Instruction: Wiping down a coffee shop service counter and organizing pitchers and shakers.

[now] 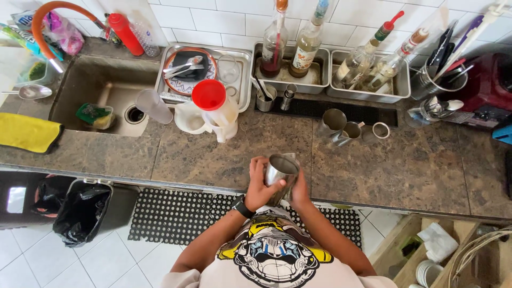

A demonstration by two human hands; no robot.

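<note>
We held a steel cup at the counter's front edge.
Our left hand (260,184) and right hand (298,193) clasped the steel cup (281,172) between them, upright, mouth up, over the counter (416,170).

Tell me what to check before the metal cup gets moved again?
1. Both hands on the metal cup: left hand, right hand. Ok.
2. Cup upright, mouth up: ok.
3. Anything inside the cup: cannot tell.
4. Bare counter beside the cup: ok.
5. Small metal cups stand apart, farther back: ok.
6. Jug with red lid stands out of the way: ok.
</note>
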